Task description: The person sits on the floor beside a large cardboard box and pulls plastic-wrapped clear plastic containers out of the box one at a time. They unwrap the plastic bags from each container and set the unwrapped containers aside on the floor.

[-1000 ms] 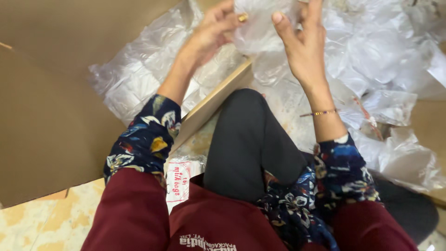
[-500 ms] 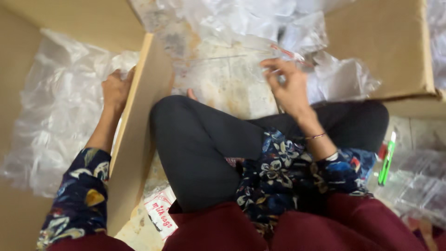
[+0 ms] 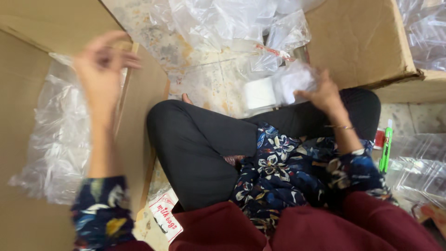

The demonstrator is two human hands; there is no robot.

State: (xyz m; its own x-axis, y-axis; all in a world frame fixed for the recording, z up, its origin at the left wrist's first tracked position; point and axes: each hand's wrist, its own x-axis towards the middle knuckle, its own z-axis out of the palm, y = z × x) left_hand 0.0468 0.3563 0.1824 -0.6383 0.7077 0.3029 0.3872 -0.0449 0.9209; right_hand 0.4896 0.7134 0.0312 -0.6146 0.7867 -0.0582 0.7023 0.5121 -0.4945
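stained tile floor (image 3: 200,83), 2 cardboard boxes; left hand (image 3: 101,69) spread empty, right hand (image 3: 323,95) pinching 1 clear bag (image 3: 278,88)

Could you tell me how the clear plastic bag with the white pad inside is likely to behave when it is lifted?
The clear plastic bag in the right hand looks thin and crinkled, so probably floppy and light. Its glossy film may be slippery.
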